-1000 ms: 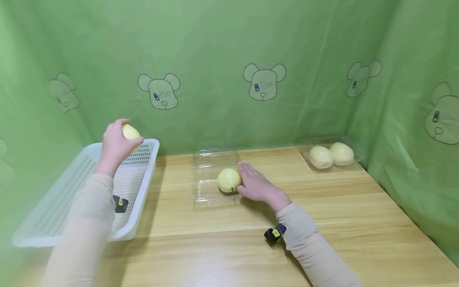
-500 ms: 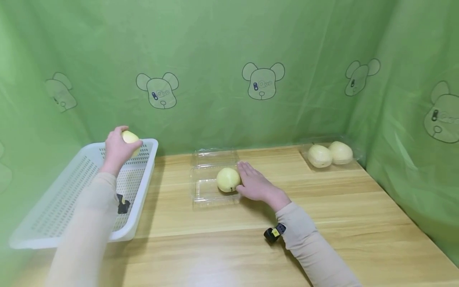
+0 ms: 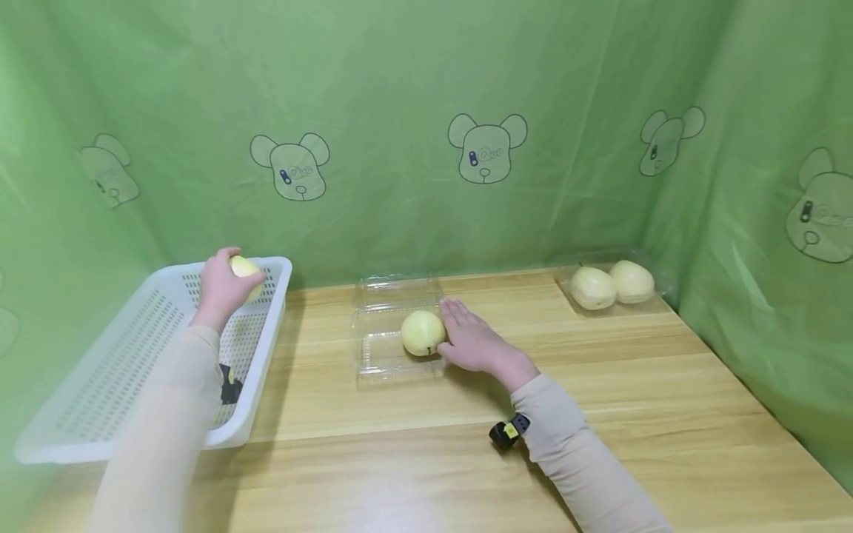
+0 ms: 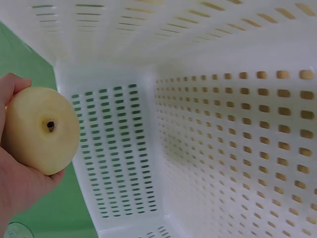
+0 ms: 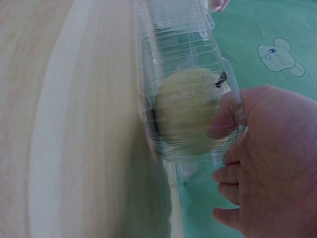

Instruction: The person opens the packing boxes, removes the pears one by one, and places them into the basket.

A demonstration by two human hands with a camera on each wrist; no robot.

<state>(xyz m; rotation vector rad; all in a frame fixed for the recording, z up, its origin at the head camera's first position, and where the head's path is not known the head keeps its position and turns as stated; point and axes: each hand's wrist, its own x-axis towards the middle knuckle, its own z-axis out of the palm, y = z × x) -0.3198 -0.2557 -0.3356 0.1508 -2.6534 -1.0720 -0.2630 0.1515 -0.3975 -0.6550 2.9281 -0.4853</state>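
My left hand (image 3: 224, 287) grips a pale yellow pear (image 3: 247, 275) at the far end of the white basket (image 3: 283, 296). In the left wrist view, the pear (image 4: 42, 131) shows its dark-centred end, with fingers and thumb around its side. A second pear (image 3: 423, 333) sits in a clear plastic clamshell container (image 3: 383, 363) with its lid laid back. My right hand (image 3: 476, 339) holds the container's right side. The right wrist view shows the thumb (image 5: 224, 119) over the rim beside that pear (image 5: 188, 109), and the fingers outside the wall.
At the back right of the wooden table (image 3: 533, 474), another clear container (image 3: 566, 292) holds two pears (image 3: 593, 288). Green curtain (image 3: 386, 222) with bear-face prints encloses the back and sides. The basket's slotted walls rise on the left.
My left hand has lowered slightly toward the basket's far end, still gripping the pear. The right hand stays at the container, and the view has shifted slightly.
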